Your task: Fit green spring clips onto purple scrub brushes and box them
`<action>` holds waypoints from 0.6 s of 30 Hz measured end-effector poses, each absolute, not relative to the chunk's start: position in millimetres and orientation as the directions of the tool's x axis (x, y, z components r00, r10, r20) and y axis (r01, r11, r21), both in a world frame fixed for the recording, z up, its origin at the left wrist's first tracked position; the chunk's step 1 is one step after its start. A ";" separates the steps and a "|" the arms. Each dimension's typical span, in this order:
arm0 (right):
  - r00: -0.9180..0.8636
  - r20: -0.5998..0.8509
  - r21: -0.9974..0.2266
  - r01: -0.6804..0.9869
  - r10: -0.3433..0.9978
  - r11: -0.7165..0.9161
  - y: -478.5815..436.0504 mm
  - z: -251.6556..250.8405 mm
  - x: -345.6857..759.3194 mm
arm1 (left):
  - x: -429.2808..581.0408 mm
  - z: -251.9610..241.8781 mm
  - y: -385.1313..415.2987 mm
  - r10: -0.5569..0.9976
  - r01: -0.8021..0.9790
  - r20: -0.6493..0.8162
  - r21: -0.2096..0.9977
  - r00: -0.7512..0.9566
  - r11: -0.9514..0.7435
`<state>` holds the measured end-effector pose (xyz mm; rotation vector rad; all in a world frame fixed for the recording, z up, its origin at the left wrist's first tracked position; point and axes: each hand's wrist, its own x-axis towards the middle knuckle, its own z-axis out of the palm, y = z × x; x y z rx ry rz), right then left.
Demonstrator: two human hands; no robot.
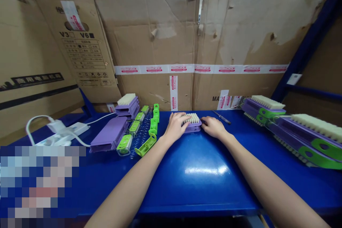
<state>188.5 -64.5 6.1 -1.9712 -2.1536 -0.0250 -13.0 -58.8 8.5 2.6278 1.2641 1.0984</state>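
Observation:
A small purple brush block (192,127) with pale bristles facing up lies on the blue table in front of me. My left hand (176,124) grips its left end, with fingers laid over the bristles. At the block's right end, my right hand (213,126) is closed, its fingertips around a small dark bit that I cannot make out. Behind that hand lies a screwdriver (222,117). Left of my left hand stand several bright green end pieces (153,127), a row of thin metal springs (144,130) and green parts in clear casings (135,127).
Purple housings (109,133) and a bristled block (127,99) stand at the left, by a white power strip (62,133) with cables. Purple-green brush units (307,137) line the right. Cardboard sheets (149,42) wall the back; a blue frame post (304,46) rises at right.

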 end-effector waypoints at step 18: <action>-0.083 0.186 -0.151 0.982 0.979 0.112 -65.3 5.6 189.9 | -16.5 10.1 -54.0 0.689 0.544 0.598 0.447 0.409 -0.710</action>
